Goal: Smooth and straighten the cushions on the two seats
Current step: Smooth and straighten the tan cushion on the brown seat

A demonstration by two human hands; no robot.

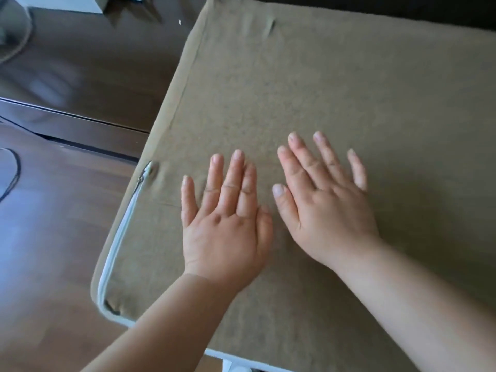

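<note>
A flat olive-brown seat cushion (335, 84) fills most of the head view. A white zipper (120, 237) runs down its near left edge, and a small fabric crease (269, 26) shows near the far edge. My left hand (225, 224) lies palm down on the cushion near its left side, fingers spread. Just to its right, my right hand (327, 208) also rests flat on the fabric with fingers apart. Neither hand holds anything. Only one cushion is in view.
Dark wooden floor (53, 237) lies to the left of the cushion. A black cable (14, 173) curls at the left edge. A pale box-like object (67, 2) sits at the top left. A dark surface (402, 4) borders the cushion's far edge.
</note>
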